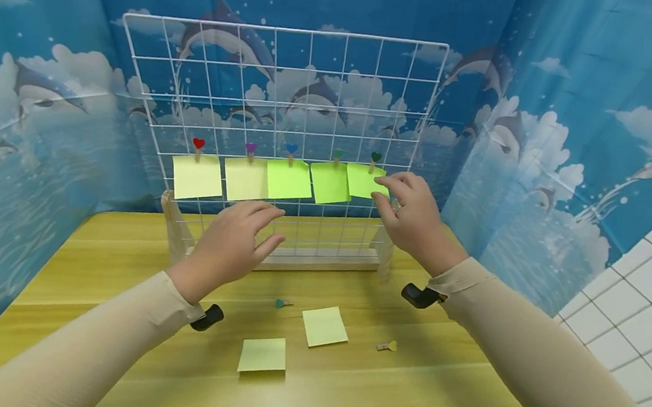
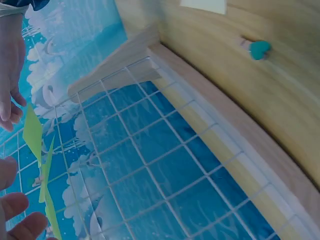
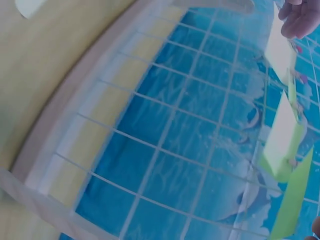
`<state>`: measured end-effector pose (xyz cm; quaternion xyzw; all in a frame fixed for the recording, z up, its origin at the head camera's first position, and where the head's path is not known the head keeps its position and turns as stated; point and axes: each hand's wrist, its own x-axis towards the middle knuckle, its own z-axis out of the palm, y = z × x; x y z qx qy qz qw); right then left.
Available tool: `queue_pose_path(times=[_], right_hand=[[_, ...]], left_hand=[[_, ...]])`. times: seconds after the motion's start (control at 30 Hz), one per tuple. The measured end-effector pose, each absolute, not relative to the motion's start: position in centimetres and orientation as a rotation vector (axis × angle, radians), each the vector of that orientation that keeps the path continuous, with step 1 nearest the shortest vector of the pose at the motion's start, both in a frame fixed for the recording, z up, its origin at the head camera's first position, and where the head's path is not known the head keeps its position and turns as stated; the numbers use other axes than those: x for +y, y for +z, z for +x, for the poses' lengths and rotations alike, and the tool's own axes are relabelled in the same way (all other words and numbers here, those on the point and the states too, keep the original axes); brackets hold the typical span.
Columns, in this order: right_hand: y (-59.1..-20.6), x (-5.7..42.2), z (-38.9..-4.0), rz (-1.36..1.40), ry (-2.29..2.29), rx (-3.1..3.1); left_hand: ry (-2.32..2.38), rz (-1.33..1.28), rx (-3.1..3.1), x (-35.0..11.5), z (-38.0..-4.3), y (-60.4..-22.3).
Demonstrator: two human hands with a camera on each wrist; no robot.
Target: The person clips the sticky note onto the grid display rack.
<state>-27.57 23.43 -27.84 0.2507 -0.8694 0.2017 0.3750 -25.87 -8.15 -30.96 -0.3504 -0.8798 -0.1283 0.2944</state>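
Observation:
A row of several sticky notes hangs on a white wire grid (image 1: 306, 106), each under a small heart clothespin. The rightmost green note (image 1: 360, 179) hangs from a dark green heart clothespin (image 1: 375, 158). My right hand (image 1: 416, 215) is at this note's right edge, thumb and fingers apart. My left hand (image 1: 233, 244) hovers in front of the grid below the yellow note (image 1: 245, 181), fingers relaxed and holding nothing. In the left wrist view, its fingertips (image 2: 27, 227) show at the lower left. A red heart clothespin (image 1: 199, 144) tops the leftmost pale yellow note (image 1: 197, 178).
On the wooden table (image 1: 144, 317) lie two yellow sticky notes, one note (image 1: 324, 326) farther back than the other note (image 1: 263, 355). A teal heart clothespin (image 1: 281, 303) and a yellow heart clothespin (image 1: 389, 346) lie near them. Wooden feet (image 1: 173, 221) support the grid. A dolphin-print curtain (image 1: 552, 120) surrounds the table.

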Motion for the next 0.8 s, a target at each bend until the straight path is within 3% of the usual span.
queue_pose_path(times=[0.8], right_hand=[[-35.6,25.8,-23.7,0.759,0.34,-2.426]], left_hand=[[-0.216,-0.841,-2.614,-13.7,-22.6,-36.7]])
